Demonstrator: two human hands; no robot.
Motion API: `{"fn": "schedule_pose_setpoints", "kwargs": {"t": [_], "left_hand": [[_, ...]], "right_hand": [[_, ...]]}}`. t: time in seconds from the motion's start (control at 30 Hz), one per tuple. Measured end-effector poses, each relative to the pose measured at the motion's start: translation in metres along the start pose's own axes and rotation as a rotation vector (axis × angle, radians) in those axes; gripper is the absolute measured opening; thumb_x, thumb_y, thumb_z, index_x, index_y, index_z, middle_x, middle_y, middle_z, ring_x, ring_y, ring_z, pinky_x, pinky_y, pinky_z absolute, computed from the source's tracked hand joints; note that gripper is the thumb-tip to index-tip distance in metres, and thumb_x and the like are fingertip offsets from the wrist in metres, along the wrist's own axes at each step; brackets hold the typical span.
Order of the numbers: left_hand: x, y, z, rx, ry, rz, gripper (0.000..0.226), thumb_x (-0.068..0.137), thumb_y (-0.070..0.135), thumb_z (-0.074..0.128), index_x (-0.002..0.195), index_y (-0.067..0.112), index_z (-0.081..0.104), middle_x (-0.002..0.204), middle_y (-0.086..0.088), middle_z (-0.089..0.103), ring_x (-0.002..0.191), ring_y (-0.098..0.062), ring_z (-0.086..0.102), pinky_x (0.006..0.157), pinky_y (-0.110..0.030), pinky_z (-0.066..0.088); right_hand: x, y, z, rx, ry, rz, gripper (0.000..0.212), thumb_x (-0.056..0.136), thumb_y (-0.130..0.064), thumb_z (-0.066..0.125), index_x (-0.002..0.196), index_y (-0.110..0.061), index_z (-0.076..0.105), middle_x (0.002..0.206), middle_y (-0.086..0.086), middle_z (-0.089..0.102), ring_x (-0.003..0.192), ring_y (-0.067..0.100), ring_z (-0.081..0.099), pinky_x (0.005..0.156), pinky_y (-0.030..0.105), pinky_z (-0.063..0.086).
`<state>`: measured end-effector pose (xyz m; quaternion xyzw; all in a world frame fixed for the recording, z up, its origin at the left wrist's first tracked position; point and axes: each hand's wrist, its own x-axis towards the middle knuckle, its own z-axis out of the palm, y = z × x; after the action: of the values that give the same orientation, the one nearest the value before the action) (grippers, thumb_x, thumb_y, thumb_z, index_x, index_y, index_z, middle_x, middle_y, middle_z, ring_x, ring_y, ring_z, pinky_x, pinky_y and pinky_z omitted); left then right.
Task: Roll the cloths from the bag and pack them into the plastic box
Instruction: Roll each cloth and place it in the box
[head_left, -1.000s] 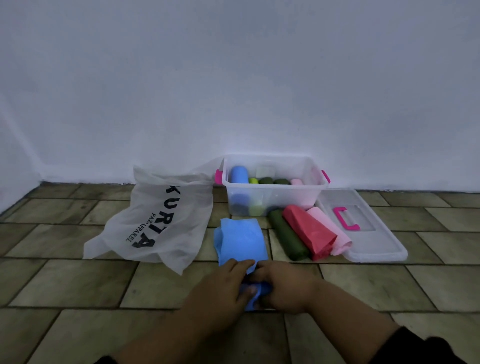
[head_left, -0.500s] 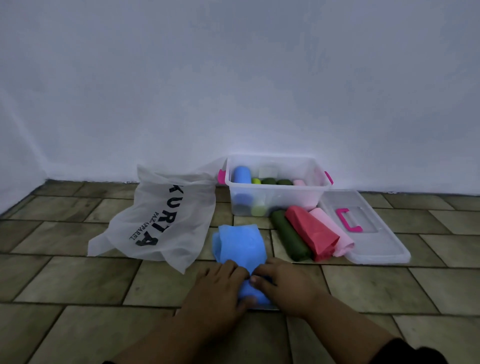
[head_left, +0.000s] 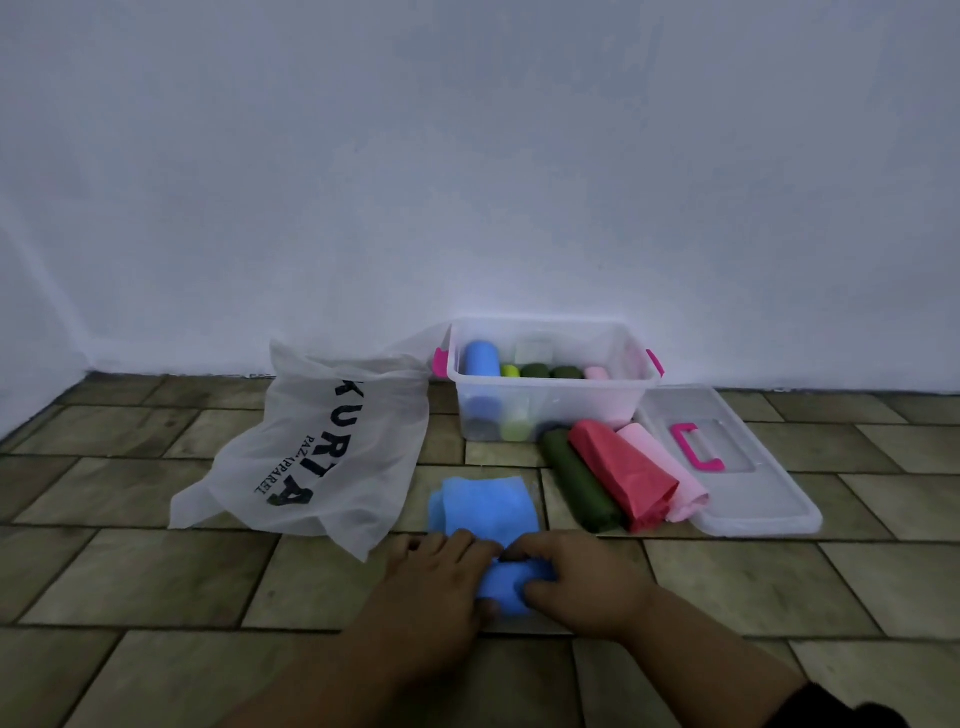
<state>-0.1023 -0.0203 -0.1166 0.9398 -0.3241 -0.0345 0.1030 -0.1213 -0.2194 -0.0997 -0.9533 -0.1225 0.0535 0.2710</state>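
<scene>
While both hands stay curled over the rolled end of the blue cloth (head_left: 485, 506), the flat stretch beyond the fingers is shorter than it was half a second ago, and its far edge lies closer to the grip. The roll shows fatter between the palms than before. The left hand (head_left: 436, 577) holds the roll's left end with its fingers laid over the top. The right hand (head_left: 576, 582) holds the right end, fingers bent across the top and thumb tucked against the near side. The two sets of fingertips almost meet at the middle. Nothing else has shifted since the earlier frames.

Just beyond and left of the grip, the white bag (head_left: 322, 447) lies slumped on the floor, its black lettering facing up, and one corner reaches nearly to the left hand. Beyond and right of the grip, three finished rolls lie side by side, touching: a dark green roll (head_left: 579, 480), a red roll (head_left: 621, 473) and a pink roll (head_left: 665, 475). Farther away than these, the clear plastic box (head_left: 571, 405) stands open against the wall (head_left: 467, 156), with blue, lime, dark green and pink rolls packed inside. Its clear lid (head_left: 753, 493), with a bright pink handle, lies flat to the right of the three rolls.

Everything rests on a floor (head_left: 156, 571) of brownish rectangular tiles with dark joints. The wall is plain and pale, and the light is dim.
</scene>
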Motion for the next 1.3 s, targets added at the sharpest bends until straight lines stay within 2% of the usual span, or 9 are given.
{"fn": "schedule_pose_setpoints", "kwargs": {"t": [0.2, 0.4, 0.53, 0.67, 0.83, 0.97, 1.03, 1.1, 1.3], "left_hand": [[0.017, -0.005, -0.007, -0.058, -0.038, -0.117, 0.035, 0.093, 0.051, 0.031, 0.119, 0.036, 0.047, 0.12, 0.013, 0.054, 0.11, -0.009, 0.047, 0.099, -0.035, 0.024], [0.016, -0.002, 0.002, -0.024, 0.073, -0.005, 0.047, 0.082, 0.056, 0.036, 0.126, 0.041, 0.036, 0.124, 0.016, 0.04, 0.114, -0.008, 0.04, 0.096, -0.034, 0.023], [0.021, -0.008, 0.004, -0.034, 0.027, -0.07, 0.045, 0.086, 0.057, 0.031, 0.127, 0.04, 0.041, 0.125, 0.014, 0.048, 0.115, -0.009, 0.045, 0.1, -0.035, 0.023], [0.034, -0.01, -0.006, -0.048, -0.054, -0.133, 0.045, 0.092, 0.055, 0.029, 0.129, 0.037, 0.046, 0.128, 0.012, 0.052, 0.12, -0.009, 0.043, 0.107, -0.039, 0.016], [0.028, -0.001, -0.008, -0.254, 0.294, -0.422, 0.054, 0.088, 0.055, 0.043, 0.137, 0.032, 0.037, 0.131, 0.003, 0.039, 0.113, -0.015, 0.044, 0.091, -0.033, 0.037], [0.031, 0.015, -0.012, -0.662, 0.108, -0.69, 0.074, 0.09, 0.043, 0.054, 0.149, 0.024, 0.014, 0.143, -0.01, 0.034, 0.104, -0.015, 0.048, 0.065, -0.018, 0.037], [0.039, 0.024, -0.014, -0.86, 0.051, -0.74, 0.075, 0.091, 0.033, 0.056, 0.15, 0.019, 0.011, 0.138, -0.016, 0.045, 0.105, -0.021, 0.055, 0.074, -0.029, 0.05], [0.044, 0.032, -0.016, -0.948, 0.052, -0.766, 0.073, 0.091, 0.026, 0.057, 0.149, 0.016, 0.013, 0.136, -0.018, 0.048, 0.111, -0.031, 0.056, 0.09, -0.039, 0.05], [0.043, 0.043, -0.023, -1.096, 0.066, -0.768, 0.089, 0.087, 0.018, 0.06, 0.149, 0.032, -0.001, 0.13, -0.017, 0.048, 0.101, -0.032, 0.057, 0.088, -0.043, 0.05]], "right_hand": [[-0.007, 0.001, 0.005, -0.076, 0.108, -0.106, 0.053, 0.069, -0.036, 0.064, 0.12, -0.03, 0.051, 0.121, -0.011, 0.051, 0.111, 0.008, 0.048, 0.09, 0.018, 0.038], [0.002, 0.002, 0.0, -0.099, 0.091, -0.043, 0.042, 0.081, -0.042, 0.062, 0.121, -0.036, 0.055, 0.122, -0.013, 0.059, 0.11, 0.007, 0.054, 0.084, 0.016, 0.036], [-0.001, 0.006, 0.007, -0.206, 0.126, -0.115, 0.057, 0.072, -0.055, 0.056, 0.124, -0.033, 0.052, 0.123, -0.01, 0.053, 0.113, 0.009, 0.05, 0.093, 0.023, 0.04], [0.0, 0.003, 0.012, -0.348, 0.197, -0.193, 0.044, 0.07, -0.048, 0.056, 0.111, -0.031, 0.052, 0.109, -0.009, 0.054, 0.101, 0.015, 0.053, 0.082, 0.026, 0.037], [0.015, -0.006, 0.005, -0.403, 0.177, 0.006, 0.038, 0.084, -0.053, 0.044, 0.112, -0.028, 0.052, 0.109, -0.003, 0.063, 0.101, 0.021, 0.058, 0.082, 0.034, 0.038], [0.023, -0.014, -0.004, -0.128, 0.028, 0.248, 0.038, 0.092, -0.043, 0.048, 0.122, -0.019, 0.052, 0.115, 0.008, 0.065, 0.104, 0.024, 0.06, 0.081, 0.029, 0.043], [0.024, -0.019, -0.006, 0.004, -0.027, 0.327, 0.035, 0.092, -0.037, 0.052, 0.118, -0.015, 0.056, 0.114, 0.008, 0.065, 0.1, 0.022, 0.059, 0.077, 0.027, 0.042], [0.021, -0.022, -0.004, 0.189, -0.067, 0.398, 0.031, 0.091, -0.034, 0.056, 0.112, -0.012, 0.06, 0.101, 0.007, 0.066, 0.084, 0.017, 0.058, 0.069, 0.025, 0.04], [0.002, -0.025, 0.003, 0.841, 0.01, 0.532, 0.006, 0.085, -0.016, 0.065, 0.09, -0.014, 0.063, 0.056, -0.006, 0.062, 0.046, 0.008, 0.05, 0.045, 0.021, 0.037]]}}
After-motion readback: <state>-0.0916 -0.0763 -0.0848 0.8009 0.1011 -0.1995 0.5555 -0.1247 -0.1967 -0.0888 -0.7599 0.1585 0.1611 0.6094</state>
